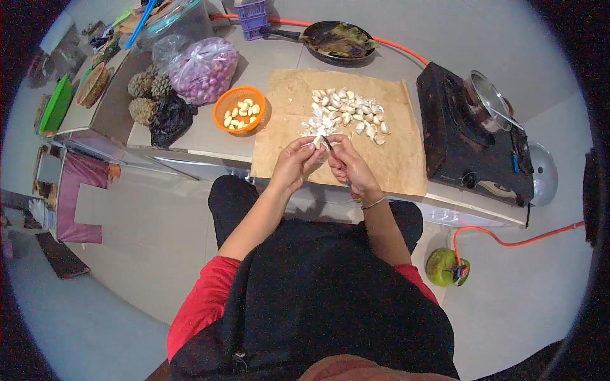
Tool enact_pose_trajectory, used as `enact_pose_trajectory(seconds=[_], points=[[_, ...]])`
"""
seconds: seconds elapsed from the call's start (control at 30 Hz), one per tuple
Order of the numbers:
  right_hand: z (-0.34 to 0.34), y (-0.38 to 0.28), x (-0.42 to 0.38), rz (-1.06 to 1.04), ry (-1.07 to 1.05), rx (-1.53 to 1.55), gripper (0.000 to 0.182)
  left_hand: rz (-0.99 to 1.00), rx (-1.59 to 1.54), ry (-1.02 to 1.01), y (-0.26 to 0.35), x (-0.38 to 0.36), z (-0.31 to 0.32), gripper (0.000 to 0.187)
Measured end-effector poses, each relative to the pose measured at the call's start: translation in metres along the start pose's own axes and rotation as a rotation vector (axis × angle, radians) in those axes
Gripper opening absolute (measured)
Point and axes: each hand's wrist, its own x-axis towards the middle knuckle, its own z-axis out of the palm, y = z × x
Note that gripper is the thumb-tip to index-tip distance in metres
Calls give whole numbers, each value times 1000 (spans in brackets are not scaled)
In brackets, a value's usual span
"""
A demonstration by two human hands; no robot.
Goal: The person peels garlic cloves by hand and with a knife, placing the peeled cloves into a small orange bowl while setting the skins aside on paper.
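Far L, bag of purple bulbs (pixel 203 70) sits on the surface (pixel 260 62). Next, orange basket (pixel 217 114) w/ pale cloves (pixel 248 102), just beside the brown sheet (pixel 286 95), prob. for easy L reach. L hand (pixel 293 164): wrist turned in, thumb & fingertips pinched nearly closed on what looks like a pale clove (pixel 318 141), prob. to steady it, over sheet's near edge. Knife (pixel 327 143) blade angles toward it; contact too small to tell. Heap of unpeeled cloves (pixel 348 109) lies beyond the hands, prob. kept handy; sheet prob. catches loose skins. R hand (pixel 353 170): grip closed round knife handle, forearm slanting in from R. Far R, black stove (pixel 445 146).
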Motion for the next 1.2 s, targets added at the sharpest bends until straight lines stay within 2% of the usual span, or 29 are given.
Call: enact_pose_trajectory(seconds=[0.3,0.4,0.5,0.6,0.7,0.8,1.0,1.1,1.2], points=[[7,16,6,10,-98,363,27,83,67,31,-6,0,-3,24],[10,14,6,8,-111,331,29,92,60,52,-6,-2,-1,24],[21,6,-1,-13,2,-4,31,111,100,35,-8,1,-9,28],[23,9,-2,-60,9,-53,31,111,83,49,-10,2,-11,27],[21,6,-3,-27,-21,22,29,73,26,-36,-6,3,-15,26],[14,8,-1,30,-4,127,29,69,1,50,-6,-1,-4,26],[10,4,-2,-55,60,40,29,33,-35,8,-3,-5,0,25],[11,-1,-4,-10,-14,-36,30,56,-9,21,-5,-2,-3,24],[11,7,1,-77,-4,-131,30,9,-54,51,-2,-4,-1,24]])
